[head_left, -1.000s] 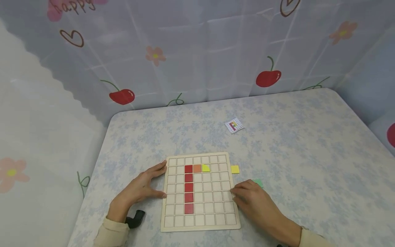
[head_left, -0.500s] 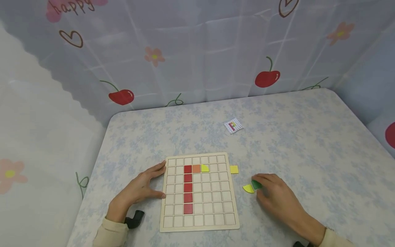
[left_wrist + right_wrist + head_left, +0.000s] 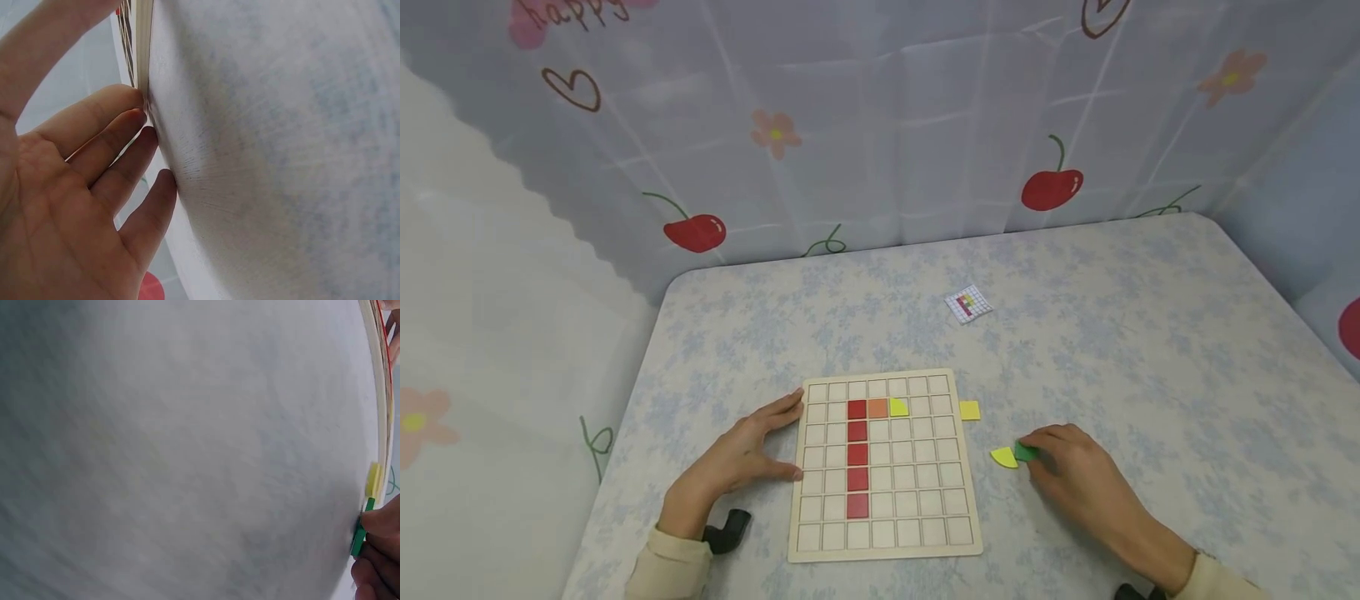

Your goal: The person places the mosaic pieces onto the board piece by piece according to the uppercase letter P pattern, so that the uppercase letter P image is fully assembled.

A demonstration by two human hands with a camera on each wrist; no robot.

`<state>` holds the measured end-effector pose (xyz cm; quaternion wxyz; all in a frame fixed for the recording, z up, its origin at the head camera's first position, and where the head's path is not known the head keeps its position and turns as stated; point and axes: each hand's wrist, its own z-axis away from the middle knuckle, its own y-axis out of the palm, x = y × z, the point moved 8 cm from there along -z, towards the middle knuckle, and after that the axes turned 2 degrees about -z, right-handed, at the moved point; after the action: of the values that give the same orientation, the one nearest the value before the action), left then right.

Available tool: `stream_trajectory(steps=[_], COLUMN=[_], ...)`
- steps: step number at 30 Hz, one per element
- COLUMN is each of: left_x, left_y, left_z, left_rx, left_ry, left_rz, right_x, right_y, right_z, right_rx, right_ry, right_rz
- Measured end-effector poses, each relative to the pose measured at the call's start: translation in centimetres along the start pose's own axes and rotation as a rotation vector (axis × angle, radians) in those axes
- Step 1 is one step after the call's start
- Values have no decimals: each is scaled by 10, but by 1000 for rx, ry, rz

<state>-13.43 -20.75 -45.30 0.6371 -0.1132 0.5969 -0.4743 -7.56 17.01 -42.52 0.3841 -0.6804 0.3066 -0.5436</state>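
Note:
A pale wooden grid board [image 3: 917, 504] lies flat, with a column of red square tiles [image 3: 857, 454], an orange tile [image 3: 877, 408] and a yellow quarter-round tile [image 3: 898, 407] in its cells. At its left edge rests my left hand [image 3: 741, 454], fingers extended and thumb apart; the left wrist view shows fingertips touching the board's side [image 3: 142, 50]. To the right of the board, my right hand [image 3: 1078, 471] pinches a green tile [image 3: 1024, 452] low at the tabletop; the fingers partly cover it. Beside that tile lies a loose yellow quarter-round tile [image 3: 1003, 457].
A yellow square tile [image 3: 970, 410] lies against the board's upper right edge. Farther back is a small card [image 3: 968, 304] printed with a coloured grid pattern. The flowered tablecloth [image 3: 1112, 333] covers the table, and a printed curtain [image 3: 887, 125] hangs behind.
My right hand has moved right from the board's edge to the green tile and now pinches it. The loose yellow quarter-round tile has come into sight. My left hand stays put.

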Motion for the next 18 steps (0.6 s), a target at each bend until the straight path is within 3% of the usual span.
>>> stream_trajectory(steps=[7, 18], left_x=[-1, 1], left_y=[0, 1], left_z=[0, 0], left_rx=[3, 0], left_ry=[1, 8], left_rz=[-16, 0], right_x=[10, 73], right_y=[-3, 30], right_z=[-4, -26], right_rx=[-15, 49], right_ry=[-8, -245], right_rz=[-18, -106])
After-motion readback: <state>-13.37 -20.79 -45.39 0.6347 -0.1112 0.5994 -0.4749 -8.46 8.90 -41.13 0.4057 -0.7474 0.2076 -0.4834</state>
